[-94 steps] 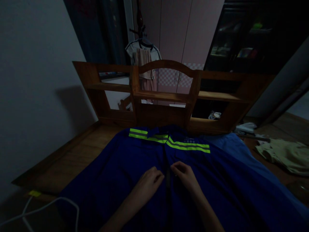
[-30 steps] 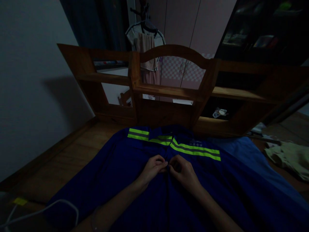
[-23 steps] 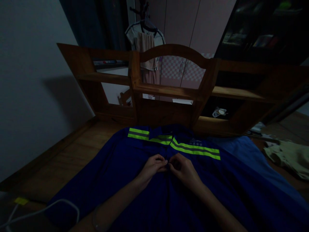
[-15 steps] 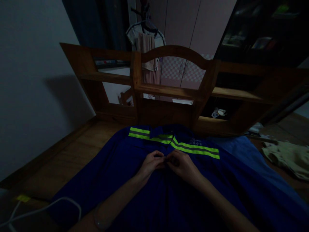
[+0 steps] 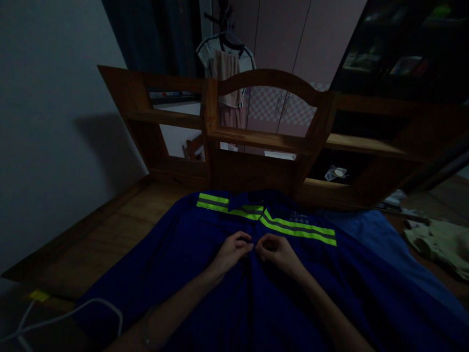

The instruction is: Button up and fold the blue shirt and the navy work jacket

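A dark blue work jacket lies spread out in front of me, its collar away from me and yellow-green reflective bands across the chest. My left hand is at the front opening just below the bands, thumb and fingers pinched at the placket. Facing it from the other side, my right hand pinches the cloth at the opposite edge. A small gap separates the fingertips of the two hands. In this dim light I cannot make out any button or fastener between them.
A wooden headboard with shelves stands beyond the collar. Bare boards and a wall are on the left. A white cable loops at lower left. Blue cloth and pale clothing lie to the right.
My fingertips have moved slightly apart at the placket; before, they met. My right hand has shifted a little right and down. The jacket lies as before.
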Demonstrator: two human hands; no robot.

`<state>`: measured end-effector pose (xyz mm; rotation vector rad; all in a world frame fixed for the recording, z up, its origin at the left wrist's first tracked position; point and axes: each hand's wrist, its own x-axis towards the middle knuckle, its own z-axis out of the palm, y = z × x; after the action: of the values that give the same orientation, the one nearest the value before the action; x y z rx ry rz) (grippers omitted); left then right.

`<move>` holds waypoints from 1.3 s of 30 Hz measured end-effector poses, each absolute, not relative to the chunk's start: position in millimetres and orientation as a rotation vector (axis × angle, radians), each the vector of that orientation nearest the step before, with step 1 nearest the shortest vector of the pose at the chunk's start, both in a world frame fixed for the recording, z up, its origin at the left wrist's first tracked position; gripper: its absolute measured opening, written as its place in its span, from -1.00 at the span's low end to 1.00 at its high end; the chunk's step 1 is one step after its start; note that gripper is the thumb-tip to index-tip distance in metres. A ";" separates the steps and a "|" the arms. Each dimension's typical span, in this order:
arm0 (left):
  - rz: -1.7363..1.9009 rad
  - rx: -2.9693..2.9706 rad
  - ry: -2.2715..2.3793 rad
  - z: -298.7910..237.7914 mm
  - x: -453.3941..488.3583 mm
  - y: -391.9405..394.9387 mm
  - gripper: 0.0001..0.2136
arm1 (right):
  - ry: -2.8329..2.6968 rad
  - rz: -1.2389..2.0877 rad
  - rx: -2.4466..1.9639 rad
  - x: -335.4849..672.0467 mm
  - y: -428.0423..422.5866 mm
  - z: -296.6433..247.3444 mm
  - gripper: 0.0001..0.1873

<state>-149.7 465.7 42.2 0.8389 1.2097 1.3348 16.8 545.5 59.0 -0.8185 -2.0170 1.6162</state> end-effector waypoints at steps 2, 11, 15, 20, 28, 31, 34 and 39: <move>1.311 0.884 1.235 43.2 -149.1 464.9 -0.68 | -2.102 1.520 -0.809 19.1 543.7 63.3 -0.87; 1.265 0.968 1.254 42.0 -145.8 465.1 -0.71 | -2.569 0.900 -0.653 27.0 534.2 86.6 -0.91; 1.262 0.959 1.253 44.3 -145.7 465.6 -0.71 | -2.590 0.937 -0.642 28.0 536.3 88.7 -0.89; 1.219 0.929 1.247 51.2 -144.9 465.0 -0.73 | -2.586 1.012 -0.622 33.3 536.9 95.7 -0.87; 1.204 0.817 1.161 49.6 -145.6 465.6 -0.71 | -2.577 0.995 -0.625 36.5 540.1 96.9 -0.88; 1.222 0.794 1.150 49.4 -145.0 466.3 -0.72 | -2.553 1.018 -0.625 35.9 541.1 95.6 -0.87; 1.230 0.778 1.139 48.2 -145.0 466.5 -0.73 | -2.538 1.034 -0.613 35.2 541.1 95.7 -0.87; 1.227 0.721 1.128 45.3 -146.2 466.7 -0.71 | -2.533 1.016 -0.623 34.4 540.2 96.1 -0.89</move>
<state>-146.2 466.7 45.3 0.7214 1.1276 1.2265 34.4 540.2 96.1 -0.6235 -2.5335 1.0156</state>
